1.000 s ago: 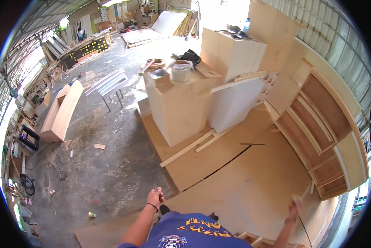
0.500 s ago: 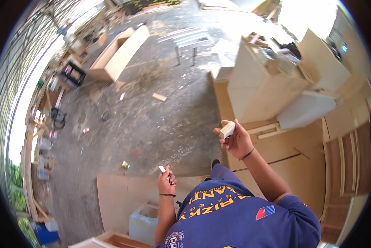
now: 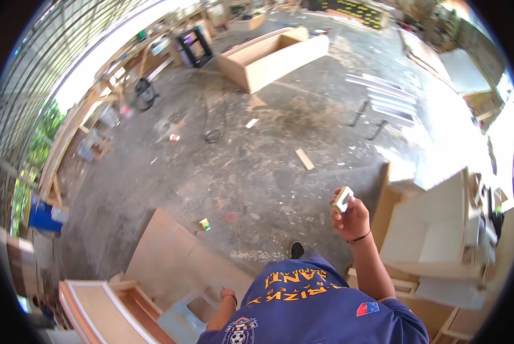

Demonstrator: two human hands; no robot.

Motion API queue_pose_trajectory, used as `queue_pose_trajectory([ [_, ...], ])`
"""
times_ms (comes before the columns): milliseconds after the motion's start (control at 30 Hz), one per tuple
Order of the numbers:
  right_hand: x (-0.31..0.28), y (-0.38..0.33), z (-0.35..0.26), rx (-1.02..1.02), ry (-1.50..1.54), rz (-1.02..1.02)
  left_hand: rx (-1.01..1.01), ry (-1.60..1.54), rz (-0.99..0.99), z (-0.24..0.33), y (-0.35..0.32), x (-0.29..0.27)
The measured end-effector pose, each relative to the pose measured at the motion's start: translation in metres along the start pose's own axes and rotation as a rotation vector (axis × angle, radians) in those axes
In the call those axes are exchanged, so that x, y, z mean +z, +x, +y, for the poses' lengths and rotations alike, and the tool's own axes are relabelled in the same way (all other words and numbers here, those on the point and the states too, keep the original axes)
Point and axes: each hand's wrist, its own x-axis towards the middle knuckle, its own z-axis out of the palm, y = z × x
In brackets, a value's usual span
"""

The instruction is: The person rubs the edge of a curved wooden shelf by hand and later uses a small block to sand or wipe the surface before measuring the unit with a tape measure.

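Note:
Out in front on the right, my right hand [image 3: 351,221] is closed round a small pale wooden block [image 3: 343,199], gripped between thumb and fingers. My left hand [image 3: 228,293] is low at my left side, beside a light blue plastic stool [image 3: 179,321]. Only its back and wrist show clearly; its fingers are too small and partly hidden to make out, and nothing can be seen in them.
A brown board [image 3: 171,243] lies on the floor by the stool. An orange-edged wooden cabinet [image 3: 91,309] stands near left, white-panelled cabinet parts [image 3: 426,229] on the right. Farther off are a long wooden box [image 3: 285,63], a metal-legged stand [image 3: 383,103] and a loose wood strip [image 3: 304,159].
My view has swung left. My left hand, which held a small slim pale object, has dropped down beside the stool. My right hand still holds the wooden block.

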Motion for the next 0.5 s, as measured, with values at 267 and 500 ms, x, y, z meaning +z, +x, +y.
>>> queue_pose_trajectory([
  [267,0.016,0.266,-0.006,0.139,-0.175,-0.033,-0.618,-0.861,-0.07,0.025,-0.047,-0.063],
  [500,0.075,0.498,0.013,0.051,-0.171,-0.047,-0.659,-1.701,0.441,0.024,0.164,-0.306],
])
